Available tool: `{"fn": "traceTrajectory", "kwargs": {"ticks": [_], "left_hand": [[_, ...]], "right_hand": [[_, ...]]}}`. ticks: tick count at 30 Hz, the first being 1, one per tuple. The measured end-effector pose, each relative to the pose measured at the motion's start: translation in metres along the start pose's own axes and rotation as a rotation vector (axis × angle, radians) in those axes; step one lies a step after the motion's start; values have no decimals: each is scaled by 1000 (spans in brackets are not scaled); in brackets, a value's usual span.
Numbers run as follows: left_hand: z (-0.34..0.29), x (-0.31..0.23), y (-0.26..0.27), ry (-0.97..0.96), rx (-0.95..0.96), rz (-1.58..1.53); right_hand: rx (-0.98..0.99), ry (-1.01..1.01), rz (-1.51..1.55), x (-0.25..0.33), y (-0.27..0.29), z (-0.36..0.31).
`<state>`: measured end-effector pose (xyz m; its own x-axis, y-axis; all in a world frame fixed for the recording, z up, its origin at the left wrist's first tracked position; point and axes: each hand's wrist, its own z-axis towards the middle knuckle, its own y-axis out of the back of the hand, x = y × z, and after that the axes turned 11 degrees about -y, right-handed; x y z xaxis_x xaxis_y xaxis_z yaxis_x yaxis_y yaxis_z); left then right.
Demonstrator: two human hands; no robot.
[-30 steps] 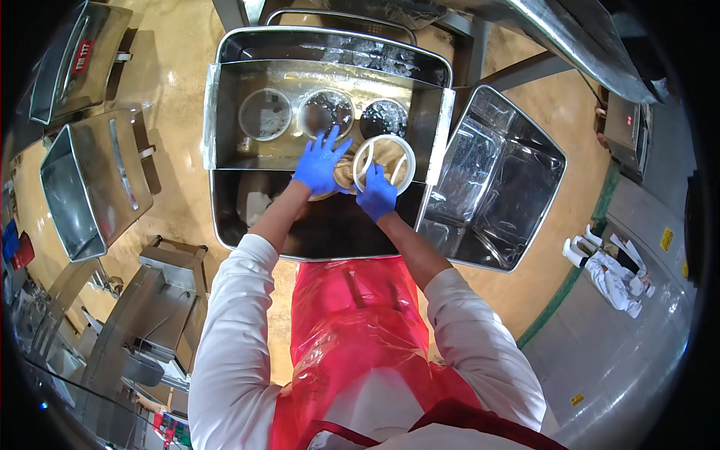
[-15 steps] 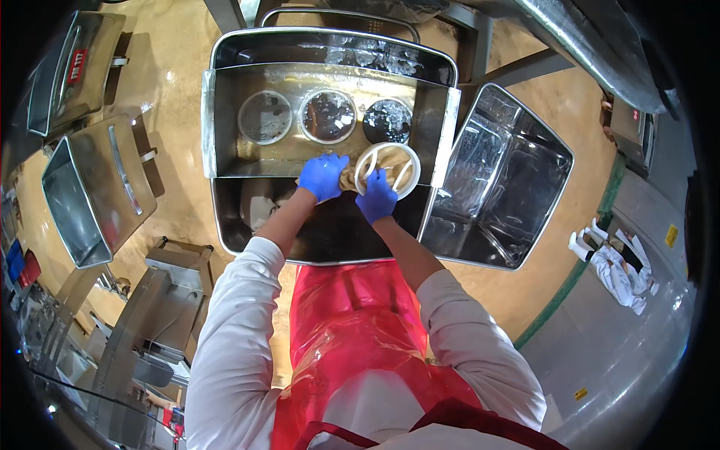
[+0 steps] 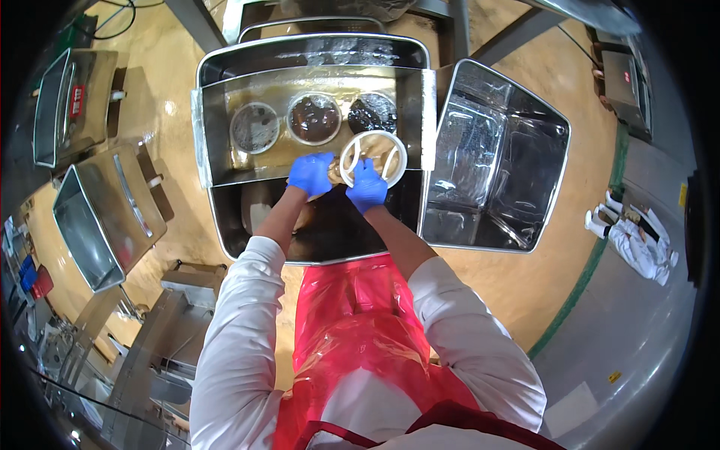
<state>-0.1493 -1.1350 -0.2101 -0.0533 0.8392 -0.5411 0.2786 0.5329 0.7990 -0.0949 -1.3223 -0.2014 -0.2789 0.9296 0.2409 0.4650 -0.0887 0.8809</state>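
Where the right hand grips, a white ring (smooth) curves.

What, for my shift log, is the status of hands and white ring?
Right hand holds white ring. Left hand at tan material, grip unclear. Metal tray just beyond.

Left of the left blue-gloved hand, the way lies open over the near strip of the rectangular grey steel tray as far as its raised side wall. Ahead of the right blue-gloved hand, the round white plastic tub blocks the path. Between the forearms, the deep steel bin leaves room downward, bounded by its near rim.
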Motion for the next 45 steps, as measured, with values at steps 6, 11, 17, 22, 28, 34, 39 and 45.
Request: {"fn": "traceTrajectory", "kwargs": {"ticks": [6, 11, 17, 22, 28, 34, 39, 45], "left_hand": [[-16, -31, -1, -16, -246, 30], [-42, -65, -9, 84, -409, 44], [1, -151, 9, 114, -416, -140], [79, -273, 66, -222, -679, -161], [146, -459, 150, -461, -654, -284], [241, -503, 66, -390, -320, -477], [309, -431, -60, -211, -251, -366], [393, -354, -76, -52, -275, -195]], "right_hand": [[-46, 205, 146, -40, 54, -28], [33, -54, 613, -90, 225, -75], [-96, 46, 842, -149, 416, -144], [-539, -267, 752, -245, 559, -198], [-921, 35, 968, -368, 672, -253], [-652, -179, 788, -440, 674, -222], [-350, -218, 782, -414, 597, -132], [-432, -129, 766, -442, 521, -40]]}}
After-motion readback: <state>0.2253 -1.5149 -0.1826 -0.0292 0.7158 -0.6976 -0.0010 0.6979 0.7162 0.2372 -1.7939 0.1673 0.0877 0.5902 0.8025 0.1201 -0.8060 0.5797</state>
